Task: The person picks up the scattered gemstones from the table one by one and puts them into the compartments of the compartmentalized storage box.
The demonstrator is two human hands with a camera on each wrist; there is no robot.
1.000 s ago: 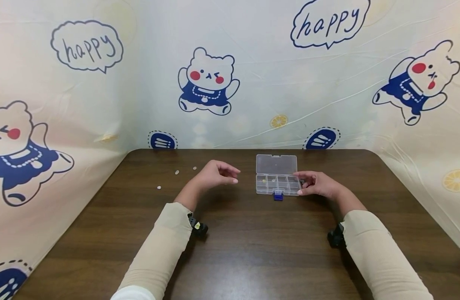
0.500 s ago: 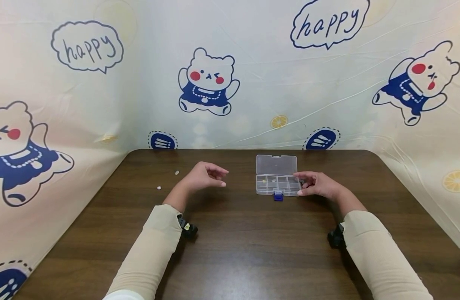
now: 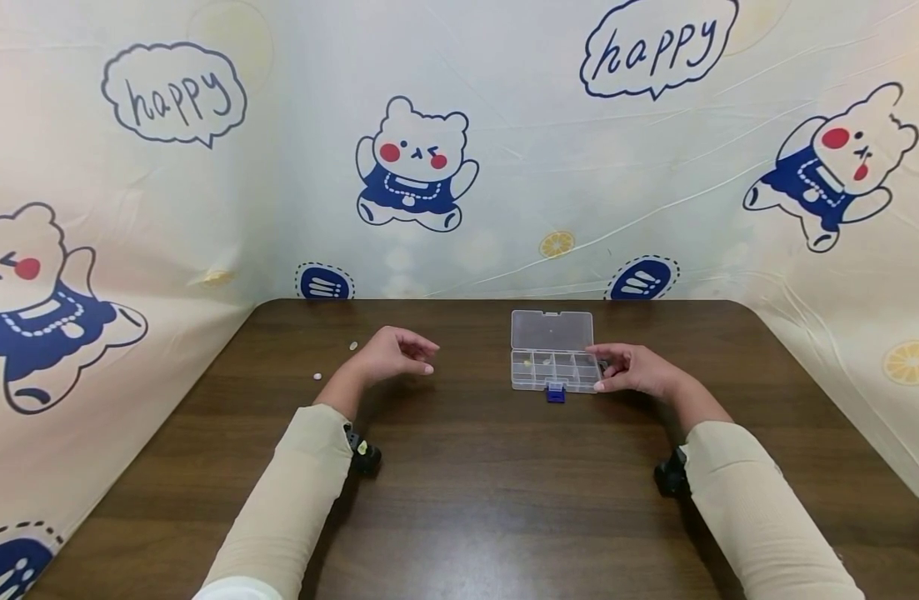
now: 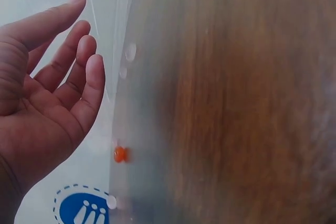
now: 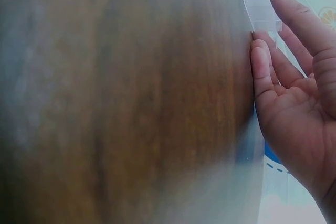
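My left hand (image 3: 390, 354) hovers over the table left of the box, fingers loosely bent, thumb apart; nothing shows between them in the left wrist view. Near it lie two small whitish pieces, one farther back (image 3: 353, 345) and one closer (image 3: 317, 377). A small orange piece (image 4: 119, 154) appears in the left wrist view, hidden from the head view. The clear compartment box (image 3: 534, 382) stands with its lid (image 3: 552, 331) raised at the back and a blue latch (image 3: 555, 395) in front. My right hand (image 3: 635, 369) holds its right end between thumb and fingers.
A tiny yellowish piece (image 3: 527, 363) and a whitish one (image 3: 546, 362) lie in the box's compartments. The brown wooden table (image 3: 489, 492) ends against a printed cloth backdrop (image 3: 504, 167). Each wrist carries a black camera.
My left hand has moved left, away from the box, and now covers the spot where a third whitish piece showed. The right hand and the box stay in place.
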